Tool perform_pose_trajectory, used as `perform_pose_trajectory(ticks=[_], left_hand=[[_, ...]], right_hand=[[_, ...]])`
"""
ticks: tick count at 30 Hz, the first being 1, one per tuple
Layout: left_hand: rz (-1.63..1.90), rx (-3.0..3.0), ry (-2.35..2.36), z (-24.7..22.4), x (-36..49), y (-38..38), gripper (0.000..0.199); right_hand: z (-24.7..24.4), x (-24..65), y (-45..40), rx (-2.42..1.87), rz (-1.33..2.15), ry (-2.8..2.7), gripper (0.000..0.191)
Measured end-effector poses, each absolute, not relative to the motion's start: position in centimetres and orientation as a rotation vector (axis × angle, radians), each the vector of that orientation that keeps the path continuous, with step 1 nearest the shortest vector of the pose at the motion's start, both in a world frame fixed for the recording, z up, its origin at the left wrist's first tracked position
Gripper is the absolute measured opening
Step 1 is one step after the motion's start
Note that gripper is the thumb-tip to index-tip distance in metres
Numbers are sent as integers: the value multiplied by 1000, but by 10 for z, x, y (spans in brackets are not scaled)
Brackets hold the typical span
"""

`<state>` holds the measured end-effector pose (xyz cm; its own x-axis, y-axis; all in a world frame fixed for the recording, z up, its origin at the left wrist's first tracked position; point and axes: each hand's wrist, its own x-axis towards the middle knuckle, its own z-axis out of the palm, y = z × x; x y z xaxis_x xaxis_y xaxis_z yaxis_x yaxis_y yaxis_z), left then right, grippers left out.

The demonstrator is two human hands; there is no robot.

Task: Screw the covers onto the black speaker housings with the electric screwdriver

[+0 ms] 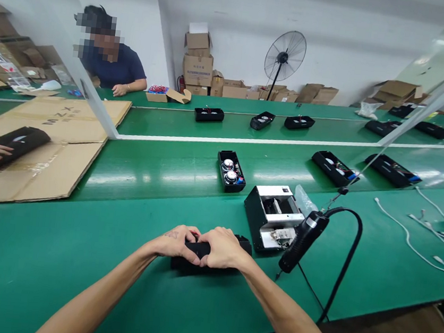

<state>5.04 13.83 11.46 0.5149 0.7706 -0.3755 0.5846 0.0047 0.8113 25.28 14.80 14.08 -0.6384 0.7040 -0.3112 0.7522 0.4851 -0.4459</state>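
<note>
Pressing down together at lower centre of the head view, the left hand (175,242) and right hand (221,249) are clamping a long black plastic speaker housing (201,249) against the green bench (34,268), steadying it; a hanging black electric screwdriver (301,241) is dangling just right.

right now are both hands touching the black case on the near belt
Touching. The head view shows the left hand and the right hand both wrapped over the top of the black case, fingers pressed against it with no gap visible.
</note>
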Motion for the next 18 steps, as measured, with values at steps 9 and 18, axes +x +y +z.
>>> perform_pose_trajectory(ticks=[9, 18], left_hand=[[248, 1889, 1209, 115, 51, 116, 29], [706, 2624, 1123, 52, 56, 39, 18]], right_hand=[[138, 262, 115, 1237, -801, 2790, 36], [124, 371, 93, 3250, -568, 3081, 16]])
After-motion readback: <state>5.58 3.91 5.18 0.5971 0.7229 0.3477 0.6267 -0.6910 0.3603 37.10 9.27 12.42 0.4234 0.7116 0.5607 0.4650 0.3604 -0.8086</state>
